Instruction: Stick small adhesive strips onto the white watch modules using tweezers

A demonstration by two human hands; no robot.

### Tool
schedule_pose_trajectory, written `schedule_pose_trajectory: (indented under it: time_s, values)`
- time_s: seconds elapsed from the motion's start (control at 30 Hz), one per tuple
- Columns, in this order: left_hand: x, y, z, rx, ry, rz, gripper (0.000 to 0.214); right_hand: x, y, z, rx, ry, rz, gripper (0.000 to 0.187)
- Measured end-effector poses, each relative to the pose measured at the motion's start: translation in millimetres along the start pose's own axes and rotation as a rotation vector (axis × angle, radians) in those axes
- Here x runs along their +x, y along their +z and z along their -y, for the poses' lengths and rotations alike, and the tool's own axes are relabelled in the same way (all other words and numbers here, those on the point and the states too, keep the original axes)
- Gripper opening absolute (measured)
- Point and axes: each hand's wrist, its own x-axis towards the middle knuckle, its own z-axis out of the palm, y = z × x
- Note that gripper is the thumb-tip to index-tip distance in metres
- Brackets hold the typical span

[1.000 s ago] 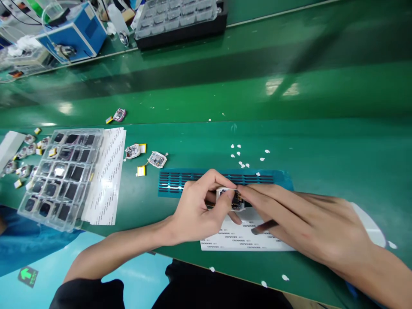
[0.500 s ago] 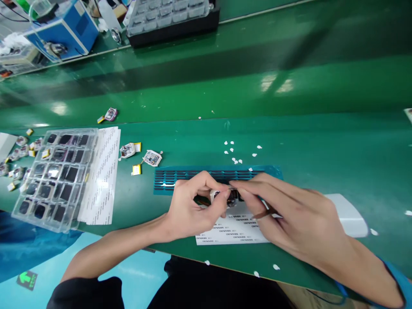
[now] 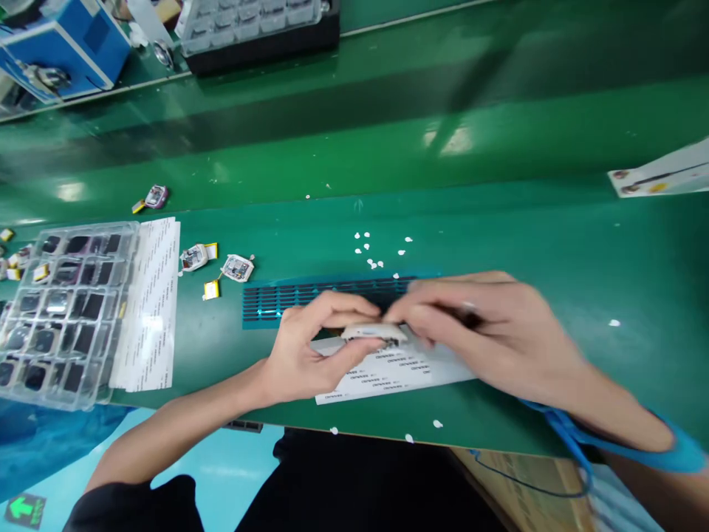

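A small white watch case (image 3: 370, 332) with electronics inside is pinched between the thumb and fingers of my left hand (image 3: 310, 351). It is held on edge, tilted, above a white printed sheet (image 3: 388, 378). At the case's right end, the fingers of my right hand (image 3: 492, 329) are pressed together and blurred by motion. Whether they grip the case or some small part there is hidden. Behind both hands lies a teal sheet with dark strips (image 3: 277, 304). A blue band (image 3: 625, 441) circles my right wrist.
Open watch cases with yellow batteries, one (image 3: 238, 267) nearest, lie to the left. Beyond them are printed sheets (image 3: 152, 310) and a clear compartment tray (image 3: 88, 395). White dots (image 3: 370, 263) are scattered on the green table (image 3: 526, 229). A blue box (image 3: 83, 52) stands at the back left.
The watch case has been turned, so its pale outer side now faces up. My right hand has shifted at its right end. The whole view has swung to the right.
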Motion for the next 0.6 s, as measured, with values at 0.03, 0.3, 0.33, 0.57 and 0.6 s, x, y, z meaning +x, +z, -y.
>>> schedule_pose_trajectory:
  time_s: [0.03,0.3,0.33,0.57,0.6]
  values:
    - [0,0.2,-1,0.000,0.015,0.046,0.014,-3,-11,2,0.041,-0.039,0.010,0.041]
    - [-6,8.2,14,0.401,0.442,0.419,0.011,-35,-51,-18,-0.065,0.093,-0.280,0.075]
    - [-7,8.6,16,0.452,0.468,0.440,0.012,-40,-50,-23,-0.046,0.103,-0.245,0.070]
    - [-5,7.8,21,0.537,0.485,0.486,0.016,-56,-45,-40,0.027,0.143,-0.089,0.024]
    - [-5,8.4,21,0.542,0.490,0.482,0.015,-57,-43,-41,0.039,0.147,-0.039,0.032]
